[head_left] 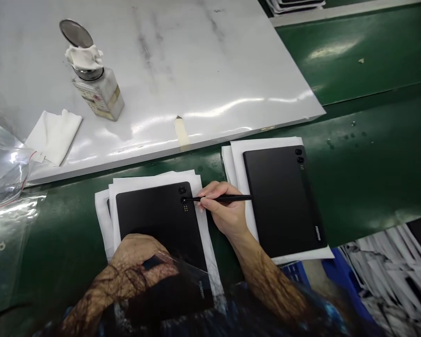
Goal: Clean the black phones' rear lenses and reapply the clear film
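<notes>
1. One left hand (pixel 140 255), over black left tablet (pixel 154 210); finger grip unclear.
2. Said tablet, on white sheets (pixel 103 206); lens work seemingly underway, unfinished.
3. One right hand (pixel 228 215), fingers pinching black tweezers (pixel 231 198), tip at lower lens (pixel 183 200).
4. One black right tablet (pixel 280 201), untouched; completion unclear.

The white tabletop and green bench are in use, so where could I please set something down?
Free: white tabletop right of the bottle; green bench between the right tablet and the picture's right edge. Crowded: around the left tablet, left hand and right hand.
</notes>
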